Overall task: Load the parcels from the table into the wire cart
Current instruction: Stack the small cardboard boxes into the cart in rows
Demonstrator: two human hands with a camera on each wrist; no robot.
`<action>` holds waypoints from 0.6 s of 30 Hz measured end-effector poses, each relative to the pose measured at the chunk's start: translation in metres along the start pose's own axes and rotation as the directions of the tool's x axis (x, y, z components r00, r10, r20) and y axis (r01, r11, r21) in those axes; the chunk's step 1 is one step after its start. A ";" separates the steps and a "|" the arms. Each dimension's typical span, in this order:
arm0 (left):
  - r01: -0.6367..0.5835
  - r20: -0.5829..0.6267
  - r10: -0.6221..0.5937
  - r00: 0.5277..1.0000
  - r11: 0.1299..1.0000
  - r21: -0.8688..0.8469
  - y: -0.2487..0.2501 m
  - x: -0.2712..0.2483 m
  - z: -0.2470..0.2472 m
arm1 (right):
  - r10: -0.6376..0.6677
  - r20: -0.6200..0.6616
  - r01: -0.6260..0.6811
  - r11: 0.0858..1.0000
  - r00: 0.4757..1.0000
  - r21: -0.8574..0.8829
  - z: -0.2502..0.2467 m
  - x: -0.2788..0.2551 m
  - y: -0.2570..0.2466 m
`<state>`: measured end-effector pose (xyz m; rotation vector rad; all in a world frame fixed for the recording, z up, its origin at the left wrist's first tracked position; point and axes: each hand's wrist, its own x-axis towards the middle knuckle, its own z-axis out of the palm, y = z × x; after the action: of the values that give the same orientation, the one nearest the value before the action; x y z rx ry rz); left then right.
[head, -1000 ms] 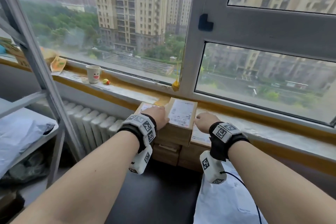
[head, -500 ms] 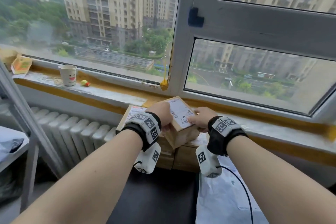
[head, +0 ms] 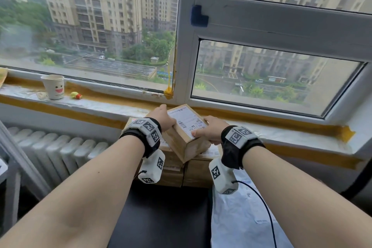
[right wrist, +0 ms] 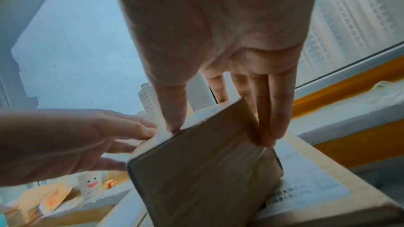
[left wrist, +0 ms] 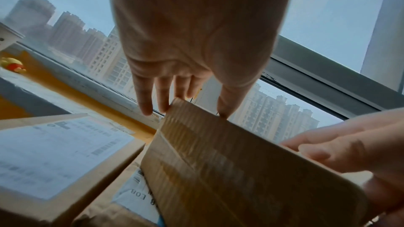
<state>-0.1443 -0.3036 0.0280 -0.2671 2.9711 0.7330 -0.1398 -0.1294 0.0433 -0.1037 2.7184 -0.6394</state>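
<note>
A small brown cardboard parcel [head: 187, 129] with a white label is tilted above a stack of larger cardboard parcels [head: 173, 169] by the window sill. My left hand [head: 164, 120] grips its far left corner, thumb on the top edge and fingers down the side [left wrist: 192, 110]. My right hand [head: 209, 132] pinches its near right end, thumb on the label and fingers behind [right wrist: 223, 127]. In the wrist views the parcel [left wrist: 218, 170] [right wrist: 196, 179] hangs between both hands. The wire cart is not in view.
The dark table [head: 161, 217] holds a white plastic mailer [head: 241, 221] at the right. A paper cup [head: 54, 86] and a small toy [head: 76, 95] stand on the sill. A radiator [head: 56, 151] and a grey metal frame [head: 12, 167] are at the left.
My right hand has moved from the sill side onto the small parcel. Both hands have turned and tipped it up off the stack. The head view has swung to the right.
</note>
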 end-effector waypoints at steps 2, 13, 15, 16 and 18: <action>0.009 -0.033 -0.010 0.999 0.999 -0.037 0.000 0.002 -0.003 | 0.007 0.000 -0.007 0.997 1.000 0.080 -0.002 0.003 0.003; 0.012 0.021 -0.014 1.000 0.999 0.053 0.001 0.007 0.000 | -0.090 -0.043 0.086 0.992 0.995 -0.088 -0.008 0.006 -0.007; -0.025 0.034 0.024 0.999 0.999 0.044 0.002 0.008 -0.001 | -0.050 -0.111 0.042 0.997 0.993 -0.067 -0.008 0.006 -0.005; -0.019 0.029 0.017 0.999 0.999 0.047 0.002 0.007 -0.002 | -0.021 -0.147 0.011 0.998 0.989 -0.066 -0.009 0.006 -0.004; -0.003 0.025 0.002 1.000 0.999 0.050 0.001 0.006 -0.005 | 0.060 -0.218 -0.075 0.995 0.974 -0.062 -0.010 0.007 0.000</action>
<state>-0.1509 -0.3062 0.0324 -0.2493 2.9618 0.6564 -0.1494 -0.1267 0.0495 0.0448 2.9396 -0.5661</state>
